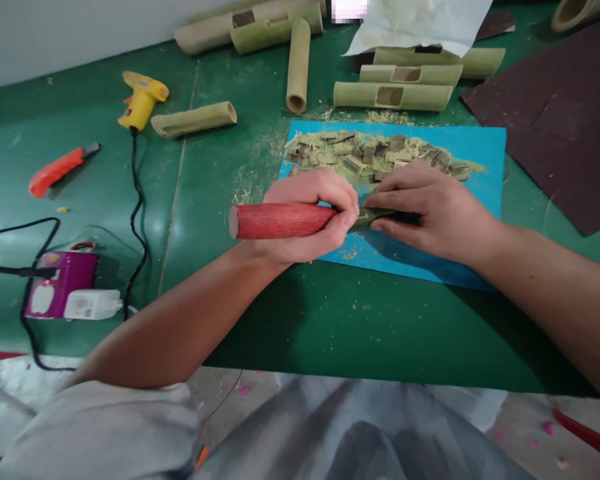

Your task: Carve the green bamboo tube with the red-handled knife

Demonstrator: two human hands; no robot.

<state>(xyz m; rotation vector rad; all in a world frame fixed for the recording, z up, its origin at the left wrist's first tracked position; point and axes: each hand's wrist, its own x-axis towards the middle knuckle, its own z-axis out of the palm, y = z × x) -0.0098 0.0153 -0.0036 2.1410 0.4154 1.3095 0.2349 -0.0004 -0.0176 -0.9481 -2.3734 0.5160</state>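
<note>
My left hand (313, 217) is closed around a tool with a thick red wooden handle (283, 221); the handle's butt points left, and its working end is hidden by my fingers. Just right of it, my right hand (425, 210) pinches a small dark green piece of bamboo (367, 217) between thumb and fingers. The tool's hidden end meets or nearly meets that piece; which one, I cannot tell. Both hands are over a blue sheet (480, 147). Bamboo chips and shavings (370, 157) lie heaped on the sheet behind them.
Bamboo tubes with cut windows (393, 97) lie at the back, beside an upright-looking tube (298, 67). On the left are a half-cut bamboo piece (195, 120), a yellow glue gun (143, 100), an orange utility knife (63, 170) and a purple power strip (63, 283). A brown board (570, 120) lies right.
</note>
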